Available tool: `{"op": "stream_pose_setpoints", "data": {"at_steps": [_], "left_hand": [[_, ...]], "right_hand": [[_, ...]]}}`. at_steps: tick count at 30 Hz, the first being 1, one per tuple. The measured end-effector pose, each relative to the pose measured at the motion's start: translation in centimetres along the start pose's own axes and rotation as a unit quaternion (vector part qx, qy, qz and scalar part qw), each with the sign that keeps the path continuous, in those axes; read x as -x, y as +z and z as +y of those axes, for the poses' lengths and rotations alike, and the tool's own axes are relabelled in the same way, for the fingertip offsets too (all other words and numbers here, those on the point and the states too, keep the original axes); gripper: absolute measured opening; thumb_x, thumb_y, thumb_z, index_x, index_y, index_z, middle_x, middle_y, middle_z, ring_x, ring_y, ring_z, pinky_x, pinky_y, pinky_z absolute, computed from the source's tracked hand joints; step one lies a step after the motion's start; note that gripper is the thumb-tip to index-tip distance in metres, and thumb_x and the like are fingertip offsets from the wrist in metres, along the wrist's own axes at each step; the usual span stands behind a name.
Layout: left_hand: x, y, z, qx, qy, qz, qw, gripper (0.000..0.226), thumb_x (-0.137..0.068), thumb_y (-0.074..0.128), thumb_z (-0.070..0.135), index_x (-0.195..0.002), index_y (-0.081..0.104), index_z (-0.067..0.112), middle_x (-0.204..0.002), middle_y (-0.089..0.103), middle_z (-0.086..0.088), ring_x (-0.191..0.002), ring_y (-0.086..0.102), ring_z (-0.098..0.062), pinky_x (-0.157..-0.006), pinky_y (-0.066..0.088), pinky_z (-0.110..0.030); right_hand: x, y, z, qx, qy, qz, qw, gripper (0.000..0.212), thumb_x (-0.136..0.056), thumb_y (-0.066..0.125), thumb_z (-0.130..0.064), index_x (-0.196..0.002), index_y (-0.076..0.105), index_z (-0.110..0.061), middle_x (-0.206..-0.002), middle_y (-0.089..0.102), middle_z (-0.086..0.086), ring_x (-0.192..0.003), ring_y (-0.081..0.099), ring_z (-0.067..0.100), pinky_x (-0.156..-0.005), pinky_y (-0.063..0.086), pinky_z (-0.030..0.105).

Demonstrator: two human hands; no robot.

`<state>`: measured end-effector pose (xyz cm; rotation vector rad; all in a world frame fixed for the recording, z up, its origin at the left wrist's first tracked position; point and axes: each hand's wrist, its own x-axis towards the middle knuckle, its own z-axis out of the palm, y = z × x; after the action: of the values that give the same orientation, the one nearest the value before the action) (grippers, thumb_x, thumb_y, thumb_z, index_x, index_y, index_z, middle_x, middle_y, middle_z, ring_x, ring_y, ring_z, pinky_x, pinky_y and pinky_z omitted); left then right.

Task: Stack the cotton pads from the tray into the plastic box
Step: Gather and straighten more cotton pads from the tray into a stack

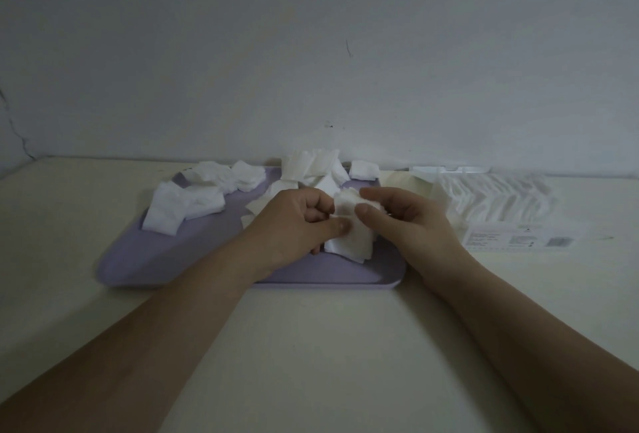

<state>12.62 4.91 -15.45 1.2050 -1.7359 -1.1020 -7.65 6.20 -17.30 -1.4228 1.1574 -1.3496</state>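
Left hand [297, 223], right hand [406, 221]: cotton pads [349, 240] between

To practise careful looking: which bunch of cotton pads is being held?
The bunch over the tray's near right, pinched between left hand and right hand; others lie untouched.

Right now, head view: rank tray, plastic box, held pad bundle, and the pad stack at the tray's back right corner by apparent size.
1. tray
2. plastic box
3. held pad bundle, partly hidden
4. back right pad stack; it sits farther from the camera, so its gap to 3 is unsure
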Motion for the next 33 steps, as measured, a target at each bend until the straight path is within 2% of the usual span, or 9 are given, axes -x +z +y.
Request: {"op": "stream_pose_setpoints", "data": {"at_steps": [2,5,10,16,22,24,28,31,33], "left_hand": [[0.0,0.1,0.0,-0.009,0.002,0.001,1.000,0.018,-0.090,0.080,0.018,-0.095,0.067,0.007,-0.070,0.069,-0.008,-0.053,0.054,-0.010,-0.051,0.048,-0.019],[0.0,0.1,0.2,-0.034,0.001,-0.012,0.999,0.018,-0.091,0.079,0.021,-0.098,0.065,0.011,-0.065,0.064,-0.003,-0.054,0.053,-0.008,-0.050,0.049,-0.020],[0.1,-0.7,0.7,-0.087,-0.018,-0.073,0.993,0.028,-0.084,0.085,0.024,-0.104,0.065,0.021,-0.071,0.073,-0.007,-0.063,0.064,-0.009,-0.056,0.052,-0.020],[0.2,-2.7,1.4,-0.075,-0.042,-0.104,0.991,0.024,-0.084,0.084,0.012,-0.104,0.071,0.011,-0.060,0.066,0.001,-0.051,0.055,-0.010,-0.047,0.042,-0.016],[0.0,-2.3,1.3,0.013,0.015,-0.072,0.997,0.011,-0.083,0.085,0.016,-0.086,0.074,0.015,-0.084,0.072,-0.027,-0.069,0.066,-0.025,-0.069,0.058,-0.036],[-0.1,-1.6,1.0,-0.026,0.035,-0.035,0.998,0.014,-0.082,0.086,0.019,-0.088,0.074,0.015,-0.082,0.074,-0.023,-0.064,0.063,-0.020,-0.064,0.054,-0.035],[-0.3,-0.8,0.2,-0.048,0.051,0.009,0.997,0.016,-0.082,0.087,0.018,-0.089,0.073,0.015,-0.069,0.072,-0.012,-0.054,0.057,-0.013,-0.054,0.048,-0.027],[-0.4,-0.5,-0.2,-0.051,0.074,0.024,0.996,0.016,-0.083,0.086,0.017,-0.085,0.071,0.016,-0.061,0.064,0.002,-0.053,0.053,-0.009,-0.053,0.044,-0.022],[-0.6,-0.4,-0.4,-0.075,0.089,0.033,0.993,0.019,-0.081,0.087,0.021,-0.085,0.069,0.019,-0.063,0.065,0.005,-0.055,0.052,-0.007,-0.055,0.044,-0.021]], "right_hand": [[-0.1,0.1,0.3,0.020,0.001,0.016,1.000,0.028,-0.083,0.083,-0.020,-0.111,0.076,-0.021,-0.103,0.080,-0.002,-0.098,0.075,0.013,-0.091,0.058,0.035],[-0.1,0.1,0.5,0.035,-0.004,0.026,0.999,0.028,-0.084,0.082,-0.015,-0.111,0.076,-0.020,-0.100,0.080,-0.003,-0.094,0.075,0.010,-0.089,0.058,0.033],[-0.3,0.1,0.6,0.045,-0.009,0.064,0.997,0.024,-0.089,0.076,-0.014,-0.113,0.074,-0.017,-0.099,0.079,-0.001,-0.093,0.075,0.013,-0.087,0.059,0.033],[0.0,0.1,0.3,0.152,-0.052,0.105,0.981,0.030,-0.091,0.073,-0.024,-0.121,0.071,-0.021,-0.093,0.075,-0.007,-0.078,0.070,0.013,-0.074,0.056,0.023],[0.4,0.2,0.1,0.164,-0.043,0.041,0.985,0.036,-0.085,0.073,-0.029,-0.119,0.067,-0.039,-0.108,0.075,-0.010,-0.095,0.072,0.009,-0.091,0.059,0.037],[0.5,0.4,0.1,0.152,-0.042,0.026,0.987,0.036,-0.078,0.070,-0.029,-0.110,0.068,-0.046,-0.107,0.076,-0.011,-0.096,0.073,0.010,-0.093,0.059,0.043],[0.3,0.3,0.0,0.142,-0.036,0.007,0.989,0.036,-0.080,0.068,-0.020,-0.115,0.072,-0.029,-0.105,0.078,-0.005,-0.098,0.074,0.014,-0.096,0.057,0.047],[0.3,-0.1,-0.4,0.045,-0.011,-0.042,0.998,0.049,-0.075,0.073,-0.027,-0.124,0.069,-0.021,-0.114,0.076,0.001,-0.108,0.070,0.017,-0.099,0.055,0.040],[0.5,0.1,-0.6,0.084,-0.024,-0.052,0.995,0.061,-0.071,0.083,-0.040,-0.128,0.066,-0.028,-0.118,0.073,-0.006,-0.111,0.069,0.014,-0.096,0.055,0.034]]}}
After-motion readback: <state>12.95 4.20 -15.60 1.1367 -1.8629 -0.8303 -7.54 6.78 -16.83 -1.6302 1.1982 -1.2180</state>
